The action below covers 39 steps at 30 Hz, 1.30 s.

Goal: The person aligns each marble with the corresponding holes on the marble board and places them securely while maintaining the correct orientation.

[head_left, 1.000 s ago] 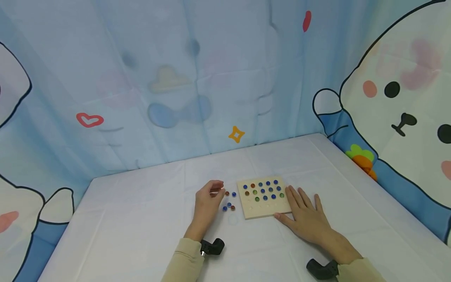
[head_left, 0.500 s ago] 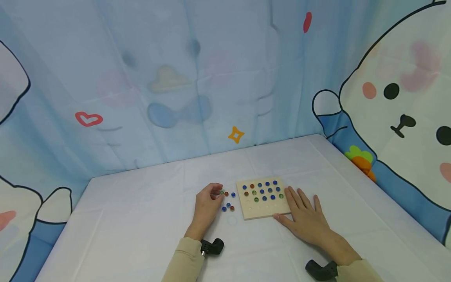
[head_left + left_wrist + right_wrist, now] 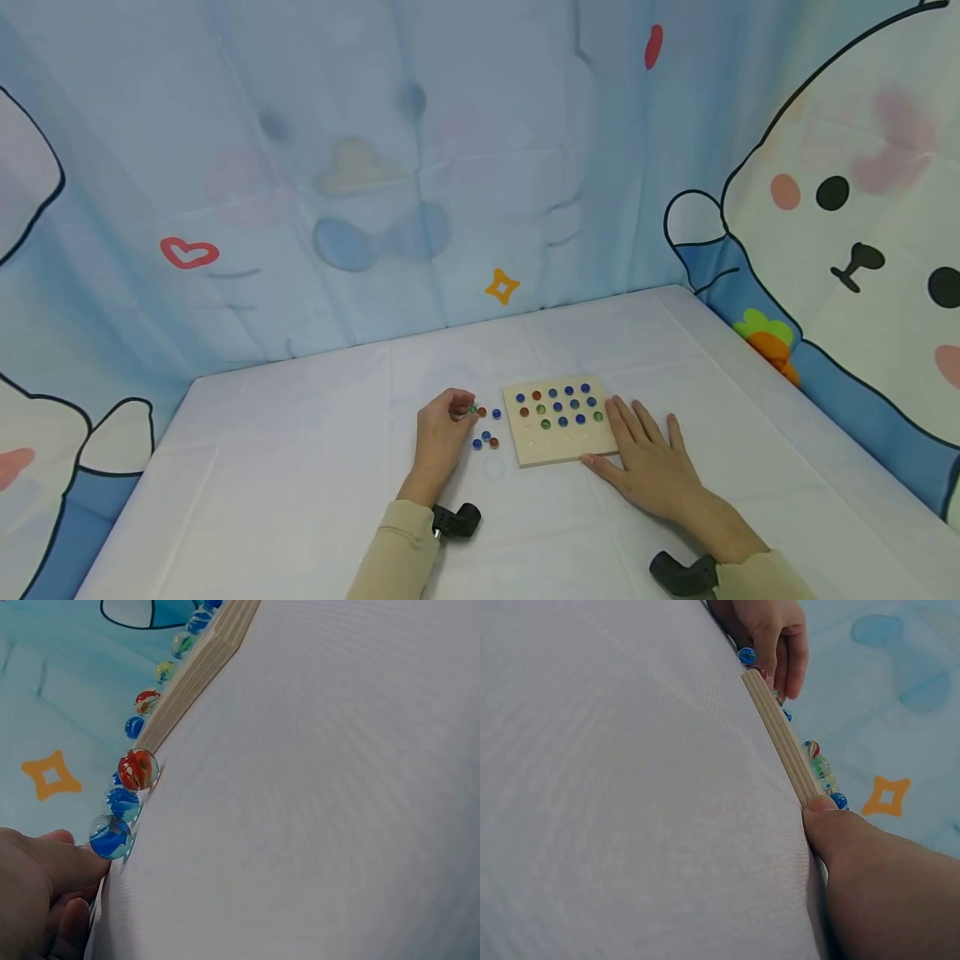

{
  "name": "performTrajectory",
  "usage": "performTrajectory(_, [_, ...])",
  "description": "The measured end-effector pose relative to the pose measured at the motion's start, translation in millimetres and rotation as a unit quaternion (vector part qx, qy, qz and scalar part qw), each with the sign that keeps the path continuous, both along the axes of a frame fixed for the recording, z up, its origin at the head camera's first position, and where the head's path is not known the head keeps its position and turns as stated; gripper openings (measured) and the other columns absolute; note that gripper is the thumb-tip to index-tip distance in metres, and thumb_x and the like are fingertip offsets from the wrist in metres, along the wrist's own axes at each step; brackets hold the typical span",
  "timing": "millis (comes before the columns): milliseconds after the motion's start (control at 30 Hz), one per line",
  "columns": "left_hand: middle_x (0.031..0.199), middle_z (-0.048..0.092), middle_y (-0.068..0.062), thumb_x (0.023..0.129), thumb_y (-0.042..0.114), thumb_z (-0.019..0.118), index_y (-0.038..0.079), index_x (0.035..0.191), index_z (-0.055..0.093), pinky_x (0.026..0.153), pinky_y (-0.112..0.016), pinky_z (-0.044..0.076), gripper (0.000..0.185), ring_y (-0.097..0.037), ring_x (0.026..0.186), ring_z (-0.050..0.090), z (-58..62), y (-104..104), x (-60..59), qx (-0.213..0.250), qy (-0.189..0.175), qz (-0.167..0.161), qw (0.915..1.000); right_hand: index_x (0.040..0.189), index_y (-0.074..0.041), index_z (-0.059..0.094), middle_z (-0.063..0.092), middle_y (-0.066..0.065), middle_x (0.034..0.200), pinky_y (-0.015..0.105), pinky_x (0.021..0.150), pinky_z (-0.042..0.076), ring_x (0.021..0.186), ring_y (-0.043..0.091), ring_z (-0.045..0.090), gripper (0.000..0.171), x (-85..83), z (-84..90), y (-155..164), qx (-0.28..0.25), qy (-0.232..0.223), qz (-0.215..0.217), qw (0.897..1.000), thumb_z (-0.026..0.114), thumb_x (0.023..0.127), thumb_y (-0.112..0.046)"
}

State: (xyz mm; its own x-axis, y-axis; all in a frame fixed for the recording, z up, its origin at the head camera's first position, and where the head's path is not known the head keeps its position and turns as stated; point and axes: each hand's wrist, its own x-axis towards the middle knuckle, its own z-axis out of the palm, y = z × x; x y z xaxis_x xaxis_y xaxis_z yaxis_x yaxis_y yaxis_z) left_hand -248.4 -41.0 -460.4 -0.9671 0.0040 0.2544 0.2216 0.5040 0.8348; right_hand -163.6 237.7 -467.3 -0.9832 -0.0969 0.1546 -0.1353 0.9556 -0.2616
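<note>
In the head view my left hand [image 3: 442, 429] is left of the board, a green marble [image 3: 472, 409] between its thumb and fingertips. A red-brown marble [image 3: 482, 412] lies right beside that marble. Loose blue marbles [image 3: 497, 414] and another brown one [image 3: 493, 442] lie between hand and board. The pale wooden board [image 3: 562, 446] has rows of dimples, with blue, green and brown marbles filling the far rows. My right hand [image 3: 652, 467] lies spread at the board's right side, its thumb touching the near edge, as the right wrist view also shows.
A white cloth covers the table [image 3: 300, 483]. Behind and beside it hangs a blue curtain [image 3: 487, 167] with cartoon prints. Black wrist cameras [image 3: 457, 521] sit at both sleeves.
The left fingers have shifted slightly, so the green marble, hidden a second ago, shows at their tips. Just now the left wrist has turned a little. The right hand and board stay put.
</note>
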Motion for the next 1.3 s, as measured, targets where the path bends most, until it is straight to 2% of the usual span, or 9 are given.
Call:
performTrajectory(700, [0.094,0.073,-0.004,0.084,0.002,0.075,0.008,0.102,0.072,0.075,-0.024,0.054,0.019,-0.013,0.085,0.065,3.9,-3.8,2.6,0.004,-0.005,-0.006,1.0000,0.155,0.003,0.022,0.023,0.024,0.161,0.074,0.114,0.002,0.148,0.048,0.016,0.100,0.7,-0.7,-1.8,0.001,0.002,-0.001,1.000,0.051,0.091,-0.068])
performTrajectory(1100, [0.100,0.072,0.002,0.089,0.010,0.072,0.012,0.107,0.071,0.082,-0.027,0.054,0.018,-0.010,0.090,0.064,7.7,-3.8,1.9,0.008,-0.030,0.000,0.9995,0.155,0.003,0.021,0.022,0.025,0.161,0.074,0.114,0.001,0.148,0.048,0.016,0.099,1.2,0.5,-0.7,-0.004,0.000,0.000,1.000,0.051,0.091,-0.068])
performTrajectory(1300, [0.100,0.073,0.002,0.090,0.011,0.072,0.011,0.107,0.071,0.082,-0.027,0.055,0.017,-0.011,0.092,0.065,10.9,-3.8,3.0,0.015,-0.023,-0.007,0.9996,0.155,0.002,0.021,0.022,0.024,0.161,0.074,0.114,0.001,0.149,0.047,0.016,0.099,0.5,-0.1,0.1,-0.002,0.000,-0.002,1.000,0.050,0.091,-0.068])
